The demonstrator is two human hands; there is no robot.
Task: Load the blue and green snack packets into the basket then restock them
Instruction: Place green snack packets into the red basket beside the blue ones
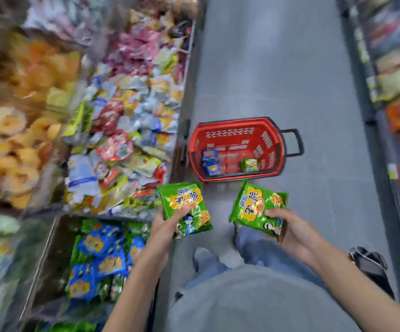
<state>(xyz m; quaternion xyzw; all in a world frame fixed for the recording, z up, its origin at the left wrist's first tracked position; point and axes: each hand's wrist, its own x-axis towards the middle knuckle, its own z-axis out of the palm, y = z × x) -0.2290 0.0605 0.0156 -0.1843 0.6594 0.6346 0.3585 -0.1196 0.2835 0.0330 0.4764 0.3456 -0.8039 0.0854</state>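
Observation:
My left hand (167,224) grips a green snack packet (182,202) by its lower edge, thumb across the front. In my right hand (289,228) is a second green packet (254,207), held from below. Both packets hover just in front of a red basket (273,135) standing on the grey aisle floor. Inside the basket lie blue packets (210,161) at the left and one green packet (249,164) at the right. More blue and green packets (103,257) fill the bottom shelf at the lower left.
Shelves of mixed snack bags (122,130) line the left side, blurred by motion. Another shelf row (397,92) runs along the right. The basket's black handle (294,142) sticks out to the right. My legs and shoes (203,257) are below the packets.

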